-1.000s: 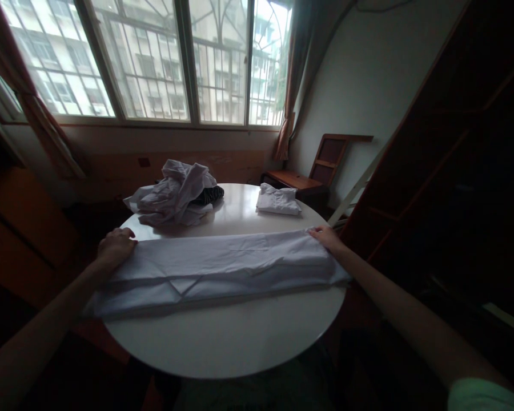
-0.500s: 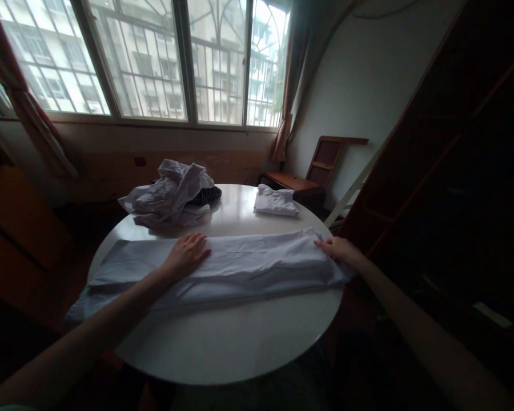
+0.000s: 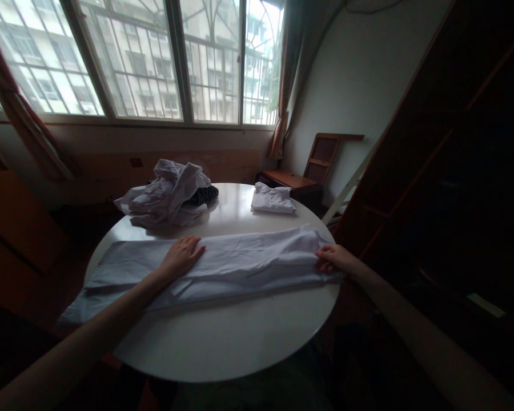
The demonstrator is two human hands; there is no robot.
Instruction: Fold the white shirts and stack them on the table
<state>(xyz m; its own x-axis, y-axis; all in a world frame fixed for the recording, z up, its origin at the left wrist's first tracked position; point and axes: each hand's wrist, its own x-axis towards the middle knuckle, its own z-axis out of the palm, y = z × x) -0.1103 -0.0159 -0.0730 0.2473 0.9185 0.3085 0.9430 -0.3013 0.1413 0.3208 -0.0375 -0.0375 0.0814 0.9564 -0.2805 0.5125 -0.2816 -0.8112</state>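
A white shirt (image 3: 235, 260) lies folded into a long strip across the round table, its left end hanging over the edge. My left hand (image 3: 183, 254) rests flat on the upper left part of the strip, fingers stretched out. At the right end, my right hand (image 3: 333, 259) has its fingers curled in and closed on the cloth near the collar end. Some creases run along the middle of the shirt.
The white round table (image 3: 223, 348) carries a heap of crumpled white clothes (image 3: 167, 194) with a dark patterned piece (image 3: 202, 196) at the back left. A folded white shirt (image 3: 273, 198) sits at the back right. Beyond stands a wooden chair (image 3: 323, 157).
My right hand has shifted slightly down along the shirt's right end, its fingers more curled. My left hand stays on the cloth. The view has turned a little to the right.
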